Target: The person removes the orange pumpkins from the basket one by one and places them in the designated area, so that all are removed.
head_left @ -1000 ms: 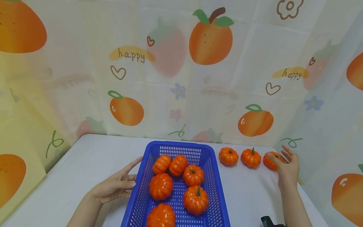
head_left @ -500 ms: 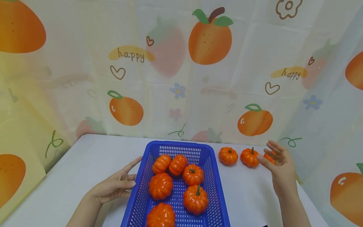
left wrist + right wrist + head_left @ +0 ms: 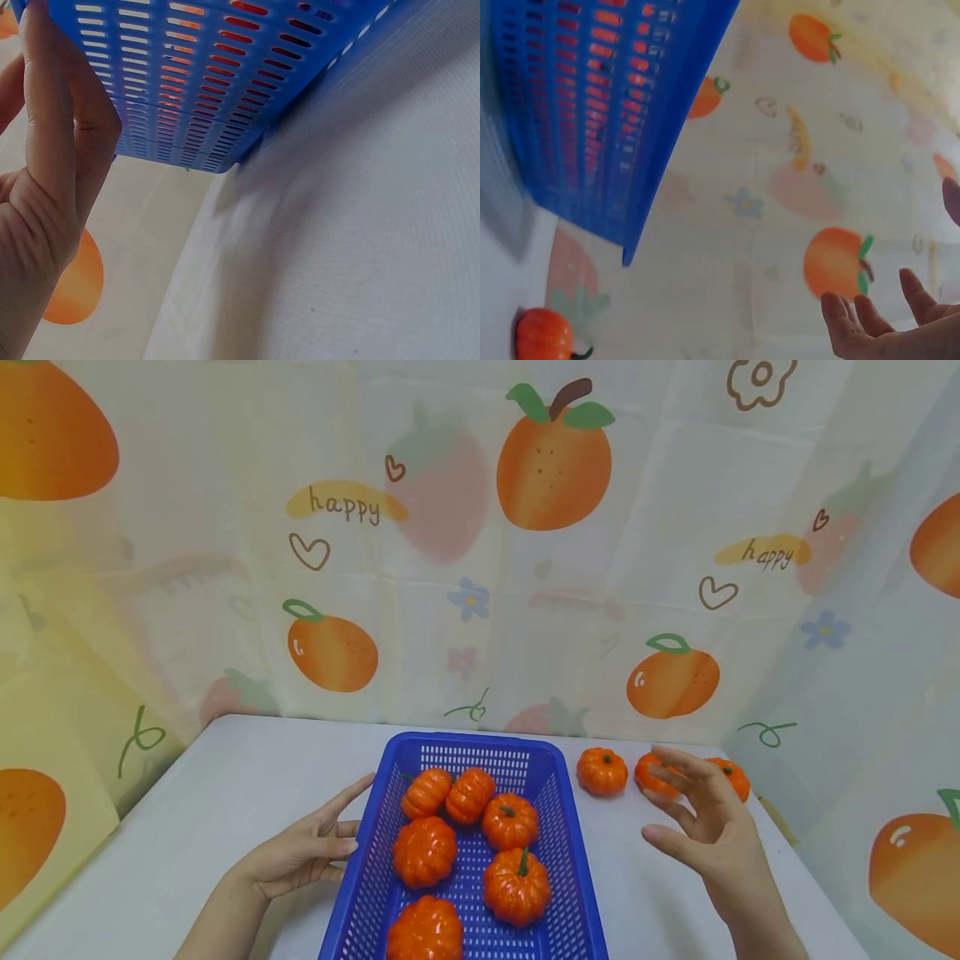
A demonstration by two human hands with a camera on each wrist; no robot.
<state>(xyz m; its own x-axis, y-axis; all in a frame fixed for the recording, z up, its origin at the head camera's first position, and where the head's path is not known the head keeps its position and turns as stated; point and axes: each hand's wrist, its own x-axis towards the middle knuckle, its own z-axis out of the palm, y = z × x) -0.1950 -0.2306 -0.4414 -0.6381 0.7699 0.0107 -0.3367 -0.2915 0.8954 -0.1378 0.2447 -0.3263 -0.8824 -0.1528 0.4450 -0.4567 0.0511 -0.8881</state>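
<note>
In the head view my left hand (image 3: 300, 852) rests its fingers and thumb against the left side of a blue plastic basket (image 3: 582, 860). The left wrist view shows those fingers extended along the slotted wall, reaching up to the rim. Several glossy orange toy pumpkins lie inside, among them one with an upright green stem (image 3: 517, 887). My right hand (image 3: 712, 827) hovers with spread, relaxed fingers and holds nothing. It partly covers the middle pumpkin (image 3: 651, 768) of a row of three right of the basket. The left pumpkin (image 3: 602, 772) and right pumpkin (image 3: 735, 779) flank it.
A white table (image 3: 187, 810) carries the basket and the row of pumpkins. Close behind its back edge hangs a pale curtain (image 3: 525, 577) printed with oranges, strawberries and lettering; more fabric borders both sides.
My right hand has moved left and nearer, from the right pumpkin of the row to in front of the middle one, uncovering the right one. The left hand and basket have stayed put.
</note>
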